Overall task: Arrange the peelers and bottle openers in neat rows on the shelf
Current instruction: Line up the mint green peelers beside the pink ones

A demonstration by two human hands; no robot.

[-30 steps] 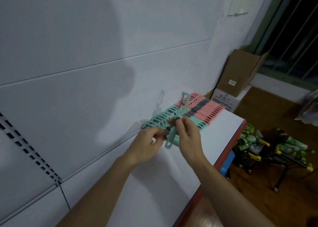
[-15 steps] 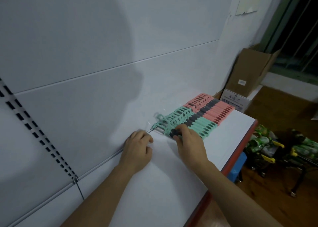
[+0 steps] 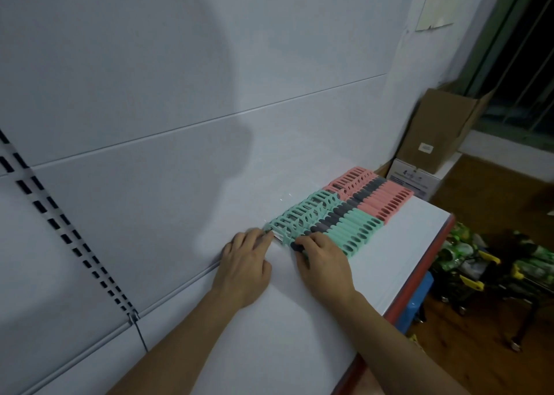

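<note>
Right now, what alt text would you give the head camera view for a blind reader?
Two bare hands set a green peeler at the near end of a green row on a white shelf: left hand touching its head, right hand gripping its handle. A pink row lies beyond.

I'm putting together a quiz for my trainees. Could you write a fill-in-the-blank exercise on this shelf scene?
1. The peelers farthest from the right hand are ___.
2. The front edge of the shelf is ___.
3. Beyond the shelf stands a cardboard ___.
Missing words: pink; red; box.
</note>
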